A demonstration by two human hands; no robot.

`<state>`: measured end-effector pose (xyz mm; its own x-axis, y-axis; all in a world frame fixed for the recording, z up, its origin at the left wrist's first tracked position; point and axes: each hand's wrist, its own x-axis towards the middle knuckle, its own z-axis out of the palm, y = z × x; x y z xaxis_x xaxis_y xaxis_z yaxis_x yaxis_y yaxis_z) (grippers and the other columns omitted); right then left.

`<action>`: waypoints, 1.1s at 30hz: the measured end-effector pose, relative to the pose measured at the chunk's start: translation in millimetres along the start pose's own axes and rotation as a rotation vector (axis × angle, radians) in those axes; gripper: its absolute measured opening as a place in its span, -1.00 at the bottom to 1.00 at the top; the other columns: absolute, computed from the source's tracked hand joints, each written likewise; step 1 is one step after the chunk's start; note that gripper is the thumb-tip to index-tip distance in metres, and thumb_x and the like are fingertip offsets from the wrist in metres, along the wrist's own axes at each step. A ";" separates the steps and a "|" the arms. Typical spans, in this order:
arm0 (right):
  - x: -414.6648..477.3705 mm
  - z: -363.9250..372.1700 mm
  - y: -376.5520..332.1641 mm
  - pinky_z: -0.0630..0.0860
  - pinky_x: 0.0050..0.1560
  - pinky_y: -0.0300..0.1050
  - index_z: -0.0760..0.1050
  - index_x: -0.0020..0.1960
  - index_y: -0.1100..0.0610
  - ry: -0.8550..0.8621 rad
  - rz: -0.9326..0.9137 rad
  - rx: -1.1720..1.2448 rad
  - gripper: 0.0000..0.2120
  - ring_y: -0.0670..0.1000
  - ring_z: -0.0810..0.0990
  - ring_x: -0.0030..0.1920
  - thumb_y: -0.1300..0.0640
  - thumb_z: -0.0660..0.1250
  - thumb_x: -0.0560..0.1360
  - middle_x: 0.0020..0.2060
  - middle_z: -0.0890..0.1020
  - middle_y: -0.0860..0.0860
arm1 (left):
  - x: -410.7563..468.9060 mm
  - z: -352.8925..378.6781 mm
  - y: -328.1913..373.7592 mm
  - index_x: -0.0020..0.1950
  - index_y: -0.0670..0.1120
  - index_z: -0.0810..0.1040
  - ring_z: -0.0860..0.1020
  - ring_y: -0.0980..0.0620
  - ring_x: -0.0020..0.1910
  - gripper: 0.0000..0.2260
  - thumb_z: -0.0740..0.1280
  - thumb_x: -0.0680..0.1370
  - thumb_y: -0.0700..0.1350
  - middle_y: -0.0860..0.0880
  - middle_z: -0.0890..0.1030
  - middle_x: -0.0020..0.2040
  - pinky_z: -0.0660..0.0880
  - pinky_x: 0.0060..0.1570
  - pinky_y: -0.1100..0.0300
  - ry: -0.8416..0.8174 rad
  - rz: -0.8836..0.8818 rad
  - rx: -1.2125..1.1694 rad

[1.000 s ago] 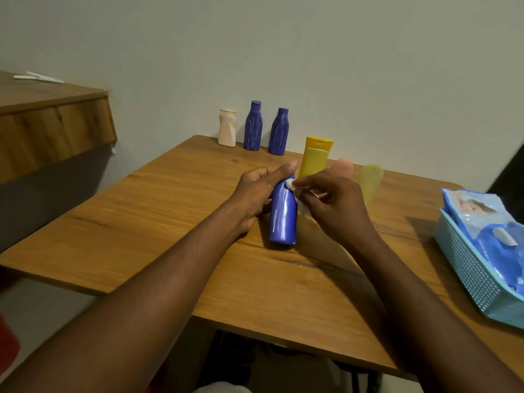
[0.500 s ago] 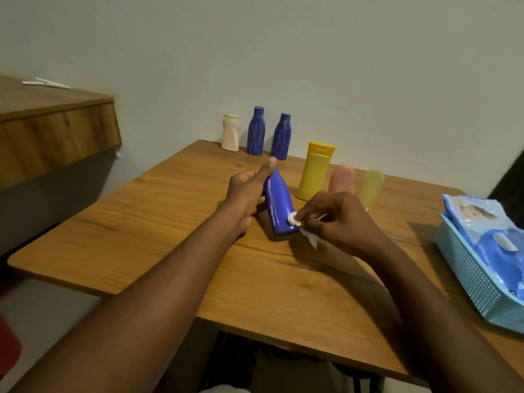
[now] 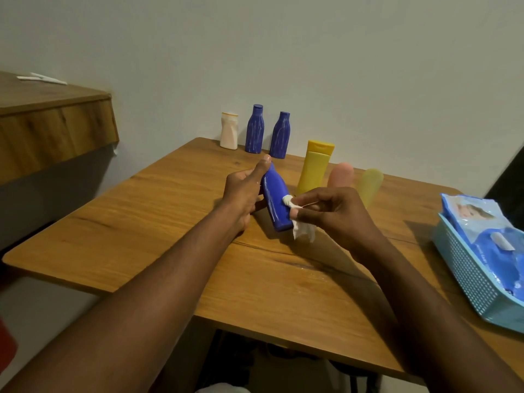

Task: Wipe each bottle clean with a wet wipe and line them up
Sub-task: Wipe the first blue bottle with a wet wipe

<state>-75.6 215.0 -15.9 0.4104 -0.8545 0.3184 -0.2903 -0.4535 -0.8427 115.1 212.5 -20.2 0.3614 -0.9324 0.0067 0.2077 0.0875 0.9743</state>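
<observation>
Your wooden table (image 3: 170, 222) fills most of the view, with a wooden shelf (image 3: 56, 123) off to your left against the wall. At your right, a light blue basket (image 3: 467, 282) sits on the table edge with a blue pack of wipes (image 3: 482, 231) lying in it. Your left hand (image 3: 242, 194) grips the blue bottle (image 3: 276, 199), fingers curled round its far side and the thumb stretched up to its cap. Your right hand (image 3: 334, 214) pinches the wet wipe (image 3: 300, 225) between thumb and forefinger and presses it to the bottle's side near the base, the other fingers loosely bent. The bottle is tilted, cap pointing away from you, base low over the middle of the table; whether it touches the wood you cannot tell. Behind it stand a yellow bottle (image 3: 314, 168), a pink bottle (image 3: 340, 174) and a pale yellow bottle (image 3: 370, 184), close together. At the wall stand a white bottle (image 3: 229, 131) and two dark blue bottles (image 3: 254, 129) in a row.
</observation>
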 end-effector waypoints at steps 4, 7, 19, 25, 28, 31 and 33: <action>-0.4 -0.7 1.8 0.65 0.05 0.10 0.71 0.09 0.06 0.041 -0.038 0.011 -0.83 -0.05 0.70 -0.02 0.23 0.45 0.52 -0.06 0.75 -0.09 | -0.7 1.0 -1.9 -0.02 -0.02 0.57 0.69 0.03 -0.08 -0.73 0.39 0.62 0.18 -0.04 0.71 -0.10 0.62 0.01 0.06 0.017 0.002 0.012; -2.2 -2.1 2.2 0.65 0.07 0.10 0.70 0.15 0.10 -0.023 -0.054 0.093 -0.78 0.01 0.71 0.04 0.20 0.48 0.50 0.00 0.75 -0.04 | -1.0 0.2 -0.7 -0.02 -0.03 0.57 0.70 0.01 -0.08 -0.73 0.39 0.62 0.17 -0.06 0.71 -0.09 0.64 0.01 0.08 0.035 -0.008 -0.012; 3.9 8.2 12.2 0.50 -0.08 -0.31 0.69 0.16 0.00 0.113 -0.178 -0.142 -0.80 -0.13 0.61 0.05 0.12 0.45 0.54 0.02 0.68 -0.12 | -10.3 7.4 -0.5 0.16 -0.15 0.68 0.72 -0.11 0.11 -0.60 0.57 0.49 0.11 -0.14 0.74 0.09 0.69 0.08 0.01 -0.101 -0.063 0.017; 8.0 10.9 8.8 0.55 0.04 -0.24 0.67 0.19 0.01 0.231 -0.197 -0.134 -0.81 -0.11 0.62 0.12 0.09 0.40 0.59 0.09 0.68 -0.09 | -11.6 8.8 0.5 0.23 -0.05 0.67 0.67 -0.08 0.18 -0.58 0.51 0.52 0.20 -0.08 0.73 0.14 0.63 0.24 -0.04 -0.221 -0.107 0.030; 7.4 9.6 7.6 0.51 -0.02 -0.43 0.67 0.21 0.04 0.297 -0.203 -0.143 -0.78 -0.14 0.63 0.10 0.10 0.41 0.58 0.08 0.70 -0.08 | -9.7 7.9 0.4 0.26 -0.05 0.66 0.66 -0.10 0.23 -0.56 0.46 0.54 0.22 -0.10 0.71 0.19 0.60 0.29 -0.11 -0.272 -0.104 0.013; 6.7 7.2 4.7 0.51 -0.01 -0.40 0.66 0.23 0.07 0.362 -0.196 -0.113 -0.76 -0.16 0.63 0.08 0.10 0.40 0.59 0.05 0.71 -0.08 | -10.3 8.6 0.5 0.31 -0.06 0.66 0.65 -0.11 0.25 -0.59 0.44 0.58 0.17 -0.11 0.71 0.21 0.59 0.30 -0.11 -0.345 -0.096 0.035; 6.2 6.9 2.9 0.51 0.02 -0.39 0.65 0.24 0.06 0.390 -0.203 -0.096 -0.77 -0.18 0.63 0.08 0.12 0.38 0.60 0.03 0.71 -0.11 | -11.7 9.6 0.4 0.32 -0.06 0.64 0.66 -0.09 0.22 -0.60 0.42 0.60 0.16 -0.11 0.71 0.20 0.61 0.26 -0.07 -0.379 -0.087 0.041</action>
<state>-68.0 210.1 -19.4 0.1164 -0.7691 0.6284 -0.3239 -0.6275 -0.7080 102.3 220.1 -17.7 -0.0189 -0.9998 -0.0015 0.1832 -0.0050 0.9831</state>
